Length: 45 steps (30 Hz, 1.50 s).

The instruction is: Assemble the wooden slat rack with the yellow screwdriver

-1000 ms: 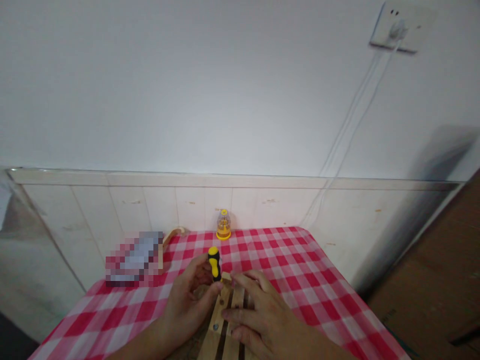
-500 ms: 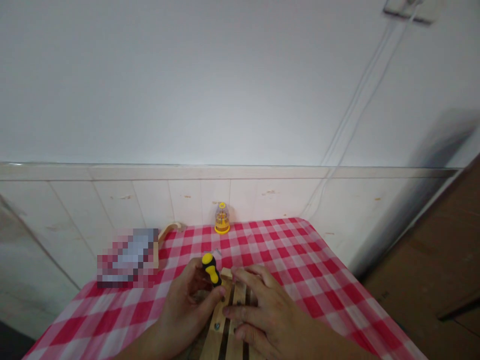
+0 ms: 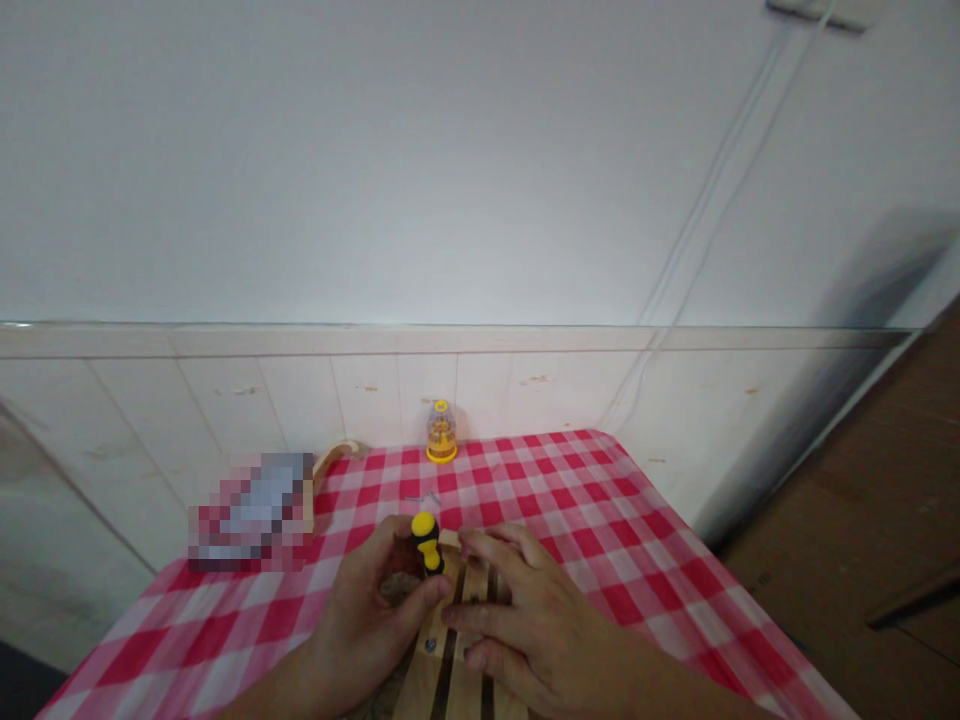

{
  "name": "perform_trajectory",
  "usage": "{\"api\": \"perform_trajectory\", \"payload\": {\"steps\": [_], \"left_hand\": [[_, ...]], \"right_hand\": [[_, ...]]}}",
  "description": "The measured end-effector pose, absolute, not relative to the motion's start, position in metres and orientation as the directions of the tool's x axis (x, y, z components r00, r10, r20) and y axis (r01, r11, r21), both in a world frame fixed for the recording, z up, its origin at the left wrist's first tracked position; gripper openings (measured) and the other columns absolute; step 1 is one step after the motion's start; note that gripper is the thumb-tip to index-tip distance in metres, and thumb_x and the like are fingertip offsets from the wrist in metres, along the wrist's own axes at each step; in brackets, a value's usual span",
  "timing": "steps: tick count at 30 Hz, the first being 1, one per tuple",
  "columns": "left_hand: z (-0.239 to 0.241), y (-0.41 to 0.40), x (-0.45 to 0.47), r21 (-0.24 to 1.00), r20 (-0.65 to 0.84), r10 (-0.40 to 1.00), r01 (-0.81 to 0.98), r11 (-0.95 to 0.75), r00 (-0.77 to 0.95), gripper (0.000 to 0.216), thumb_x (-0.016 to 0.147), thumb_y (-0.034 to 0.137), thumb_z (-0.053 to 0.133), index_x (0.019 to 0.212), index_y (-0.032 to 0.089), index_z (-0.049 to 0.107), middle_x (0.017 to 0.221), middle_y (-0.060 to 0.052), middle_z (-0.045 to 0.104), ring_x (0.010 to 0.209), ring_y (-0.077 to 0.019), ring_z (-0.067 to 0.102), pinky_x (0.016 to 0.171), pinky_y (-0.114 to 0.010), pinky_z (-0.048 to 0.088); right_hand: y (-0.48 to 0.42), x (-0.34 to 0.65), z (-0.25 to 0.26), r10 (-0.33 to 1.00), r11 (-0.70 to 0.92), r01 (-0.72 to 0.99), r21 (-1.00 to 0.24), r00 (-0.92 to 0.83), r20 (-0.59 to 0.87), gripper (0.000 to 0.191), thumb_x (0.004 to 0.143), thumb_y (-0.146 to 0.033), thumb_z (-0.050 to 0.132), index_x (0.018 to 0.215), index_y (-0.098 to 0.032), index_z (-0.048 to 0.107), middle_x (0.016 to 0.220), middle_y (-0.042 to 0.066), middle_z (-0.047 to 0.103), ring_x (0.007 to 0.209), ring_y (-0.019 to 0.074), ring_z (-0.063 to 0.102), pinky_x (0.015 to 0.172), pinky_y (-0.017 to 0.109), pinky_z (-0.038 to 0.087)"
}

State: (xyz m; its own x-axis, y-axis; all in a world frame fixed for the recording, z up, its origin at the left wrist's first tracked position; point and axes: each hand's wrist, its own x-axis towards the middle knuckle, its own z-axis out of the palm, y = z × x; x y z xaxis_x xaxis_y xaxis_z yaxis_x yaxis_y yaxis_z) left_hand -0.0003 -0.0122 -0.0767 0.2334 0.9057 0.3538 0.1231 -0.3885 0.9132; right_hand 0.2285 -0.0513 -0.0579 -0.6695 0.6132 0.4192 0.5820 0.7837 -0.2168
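A yellow and black screwdriver [image 3: 427, 545] stands nearly upright over the left part of a slatted wooden piece [image 3: 450, 655]. My left hand [image 3: 375, 605] curls round the screwdriver's lower end, thumb against it; the shaft and tip are hidden. Across the slats lies my right hand [image 3: 525, 610], its fingers spread and pressing on the wood, holding nothing. One screw head [image 3: 430, 645] shows in the left slat, below my left thumb. Dark gaps run between the slats.
A red and white checked cloth [image 3: 540, 480] covers the table. Near the wall stands a clear and yellow bit case [image 3: 442, 435]. At the left, a blurred-out object [image 3: 259, 510] lies beside a curved wooden piece [image 3: 337, 455]. Small metal bits [image 3: 427, 498] lie beyond my hands.
The screwdriver has tipped more upright, its top moving slightly right and down. My hands keep their places on the wood. The whole view has shifted slightly.
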Motion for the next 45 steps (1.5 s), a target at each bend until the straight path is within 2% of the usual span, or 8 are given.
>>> {"api": "perform_trajectory", "payload": {"steps": [6, 15, 23, 26, 29, 32, 36, 45], "left_hand": [[-0.072, -0.012, -0.005, 0.901, 0.355, 0.879, 0.134, -0.413, 0.319, 0.008, 0.086, 0.021, 0.069, 0.094, 0.022, 0.069, 0.087, -0.005, 0.077, 0.081, -0.0200, 0.075, 0.074, -0.027, 0.062], [-0.079, -0.010, -0.012, 0.889, 0.343, 0.829, 0.133, -0.439, 0.441, 0.021, 0.099, 0.028, 0.057, 0.111, 0.023, 0.073, 0.107, -0.009, 0.079, 0.098, -0.0238, 0.075, 0.086, -0.032, 0.061], [-0.071, -0.015, -0.010, 0.943, 0.322, 0.907, -0.008, -0.333, 0.270, 0.018, 0.089, 0.030, 0.075, 0.105, 0.025, 0.071, 0.091, -0.002, 0.078, 0.082, -0.0175, 0.074, 0.073, -0.023, 0.059], [-0.063, -0.022, -0.014, 0.959, 0.283, 0.904, -0.069, -0.276, 0.320, 0.021, 0.087, 0.032, 0.078, 0.106, 0.025, 0.070, 0.094, -0.003, 0.079, 0.084, -0.0186, 0.075, 0.075, -0.025, 0.060], [-0.061, -0.030, -0.016, 0.963, 0.267, 0.896, -0.065, -0.262, 0.353, 0.022, 0.088, 0.032, 0.078, 0.107, 0.025, 0.070, 0.097, -0.004, 0.079, 0.086, -0.0198, 0.076, 0.077, -0.027, 0.061], [-0.068, -0.036, -0.015, 0.955, 0.293, 0.917, -0.044, -0.293, 0.270, 0.022, 0.088, 0.032, 0.077, 0.108, 0.025, 0.070, 0.097, -0.004, 0.079, 0.087, -0.0200, 0.076, 0.079, -0.028, 0.061], [-0.077, -0.043, -0.012, 0.952, 0.304, 0.930, -0.045, -0.302, 0.206, 0.022, 0.083, 0.032, 0.082, 0.099, 0.024, 0.069, 0.086, -0.004, 0.078, 0.079, -0.0205, 0.077, 0.070, -0.027, 0.063], [-0.086, -0.044, -0.014, 0.978, 0.208, 0.939, -0.052, -0.201, 0.273, 0.030, 0.082, 0.032, 0.082, 0.109, 0.027, 0.070, 0.100, -0.005, 0.079, 0.092, -0.0236, 0.077, 0.079, -0.032, 0.065]], "right_hand": [[-0.050, 0.229, -0.059, 0.617, 0.781, 0.584, -0.221, -0.668, 0.416, 0.032, 0.103, -0.042, 0.057, 0.129, -0.031, 0.071, 0.151, 0.013, 0.048, 0.135, 0.0328, 0.044, 0.109, 0.055, 0.045], [-0.051, 0.229, -0.058, 0.603, 0.789, 0.583, -0.194, -0.676, 0.422, 0.032, 0.104, -0.040, 0.056, 0.130, -0.029, 0.071, 0.152, 0.013, 0.048, 0.139, 0.0318, 0.043, 0.111, 0.053, 0.043], [-0.051, 0.229, -0.055, 0.591, 0.797, 0.582, -0.160, -0.699, 0.402, 0.033, 0.105, -0.038, 0.053, 0.132, -0.028, 0.070, 0.157, 0.012, 0.045, 0.140, 0.0308, 0.042, 0.112, 0.052, 0.041], [-0.050, 0.228, -0.057, 0.594, 0.796, 0.581, -0.170, -0.694, 0.406, 0.033, 0.105, -0.037, 0.055, 0.133, -0.029, 0.069, 0.157, 0.012, 0.044, 0.140, 0.0321, 0.042, 0.112, 0.054, 0.042], [-0.049, 0.228, -0.059, 0.610, 0.785, 0.591, -0.187, -0.681, 0.404, 0.033, 0.105, -0.040, 0.054, 0.132, -0.030, 0.070, 0.156, 0.013, 0.045, 0.138, 0.0331, 0.043, 0.111, 0.056, 0.043], [-0.050, 0.227, -0.058, 0.627, 0.773, 0.601, -0.205, -0.672, 0.395, 0.033, 0.105, -0.041, 0.053, 0.130, -0.031, 0.072, 0.155, 0.013, 0.046, 0.136, 0.0339, 0.044, 0.110, 0.057, 0.044], [-0.051, 0.227, -0.056, 0.633, 0.768, 0.610, -0.197, -0.673, 0.383, 0.033, 0.105, -0.041, 0.052, 0.131, -0.032, 0.071, 0.153, 0.013, 0.047, 0.135, 0.0348, 0.044, 0.109, 0.058, 0.044], [-0.049, 0.228, -0.059, 0.601, 0.789, 0.586, -0.186, -0.670, 0.436, 0.034, 0.105, -0.040, 0.053, 0.133, -0.030, 0.070, 0.152, 0.015, 0.049, 0.134, 0.0340, 0.045, 0.108, 0.056, 0.045]]}}
